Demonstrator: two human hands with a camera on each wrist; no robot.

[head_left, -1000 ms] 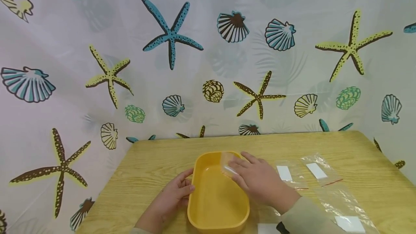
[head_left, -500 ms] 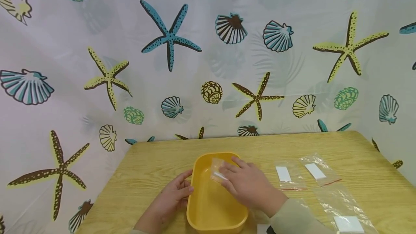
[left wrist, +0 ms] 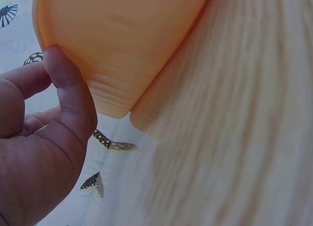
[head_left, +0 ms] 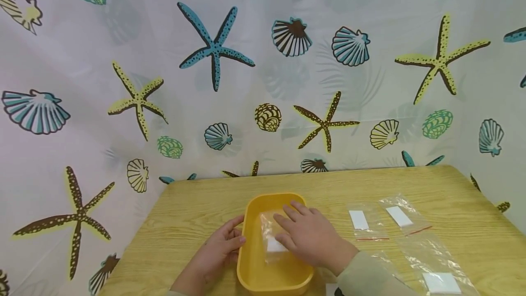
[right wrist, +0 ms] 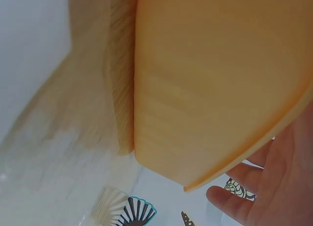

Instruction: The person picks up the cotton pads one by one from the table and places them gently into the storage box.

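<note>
A yellow rectangular bin (head_left: pixel 275 282) stands on the table, and inside it lies a clear plastic bag (head_left: pixel 267 227) with a white card (head_left: pixel 276 245). My left hand (head_left: pixel 222 245) holds the bin at its left side, thumb and fingers bent against the wall by the rim; in the left wrist view the thumb (left wrist: pixel 68 84) presses just below the rim. Over the bin's right side my right hand (head_left: pixel 314 239) is spread, its fingers loose above the bag and partly covering the card. The right wrist view shows the right fingers (right wrist: pixel 234 201) beyond the rim, pinching nothing.
Right of the bin, several clear bags with white cards lie on the wooden table (head_left: pixel 205 195): a small bag (head_left: pixel 371 229), another bag (head_left: pixel 415 223) behind it and a larger bag (head_left: pixel 427 255) nearer. A curtain (head_left: pixel 246 104) printed with shells and starfish hangs behind.
My right hand has moved slightly left and let go of the plastic bag, which has dropped lower into the bin. The left hand stays at the bin's left side.
</note>
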